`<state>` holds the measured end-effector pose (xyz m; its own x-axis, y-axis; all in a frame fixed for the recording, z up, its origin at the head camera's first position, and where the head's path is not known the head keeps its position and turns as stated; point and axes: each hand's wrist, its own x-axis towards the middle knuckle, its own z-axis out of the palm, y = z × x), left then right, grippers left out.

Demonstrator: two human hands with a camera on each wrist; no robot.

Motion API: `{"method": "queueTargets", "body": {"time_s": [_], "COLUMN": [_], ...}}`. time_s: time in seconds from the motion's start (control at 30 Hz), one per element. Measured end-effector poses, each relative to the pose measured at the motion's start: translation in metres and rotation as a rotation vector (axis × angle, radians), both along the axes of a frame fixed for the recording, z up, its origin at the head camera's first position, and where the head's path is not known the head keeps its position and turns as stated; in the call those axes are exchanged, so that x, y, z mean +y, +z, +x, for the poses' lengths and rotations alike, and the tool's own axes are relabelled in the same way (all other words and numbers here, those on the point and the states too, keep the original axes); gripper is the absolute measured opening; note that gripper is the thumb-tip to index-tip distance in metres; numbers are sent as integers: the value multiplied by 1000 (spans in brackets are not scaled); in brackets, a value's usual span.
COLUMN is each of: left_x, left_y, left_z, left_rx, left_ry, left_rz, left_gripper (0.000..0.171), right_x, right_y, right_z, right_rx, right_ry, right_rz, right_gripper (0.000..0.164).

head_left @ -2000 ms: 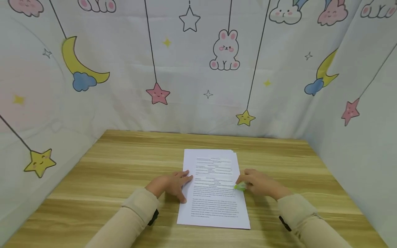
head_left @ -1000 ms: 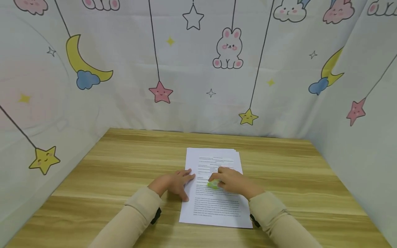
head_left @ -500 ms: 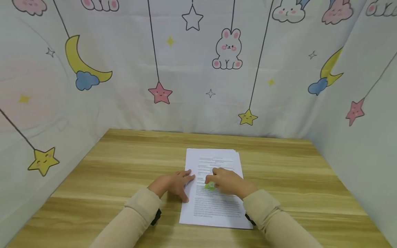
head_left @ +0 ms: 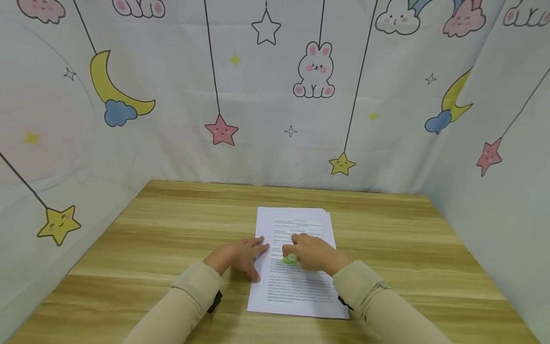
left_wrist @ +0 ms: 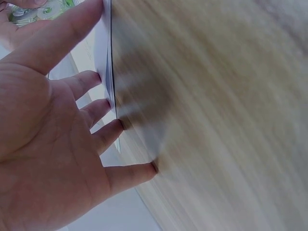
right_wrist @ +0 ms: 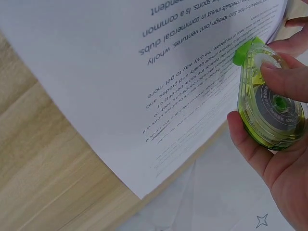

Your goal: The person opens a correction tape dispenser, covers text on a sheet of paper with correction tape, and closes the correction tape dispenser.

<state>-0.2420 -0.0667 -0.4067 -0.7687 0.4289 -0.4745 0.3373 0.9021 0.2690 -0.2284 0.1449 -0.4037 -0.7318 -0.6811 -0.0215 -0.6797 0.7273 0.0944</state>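
Observation:
A stack of printed paper sheets lies on the table, with white strips covering parts of the upper lines. My right hand grips a green, see-through correction tape dispenser between thumb and fingers. Its green tip is at the printed text, left of the sheet's middle in the head view; whether it touches is hard to tell. My left hand rests at the stack's left edge, fingers spread. In the left wrist view, fingertips of the left hand touch the paper edge and the tabletop.
The wood-grain table extends around the paper on all sides. A white curtain with printed stars, moons and rabbits stands behind the table and along both sides. Each wrist carries a dark strap.
My right hand has moved left with the correction tape dispenser, from the sheet's right edge into the text, and only slightly in the last half second. My left hand stays in place.

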Motion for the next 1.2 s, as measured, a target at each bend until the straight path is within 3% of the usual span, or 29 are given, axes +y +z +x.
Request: {"method": "queueTargets", "body": {"time_s": [1.2], "left_x": [2], "left_y": [2], "left_z": [2], "left_rx": [-10], "left_ry": [14], "left_rz": [7], "left_gripper": [87], "right_x": [33], "right_y": [1], "right_z": [4], "right_rx": [39], "right_ry": [34], "right_rz": [18], "right_gripper": [28]}}
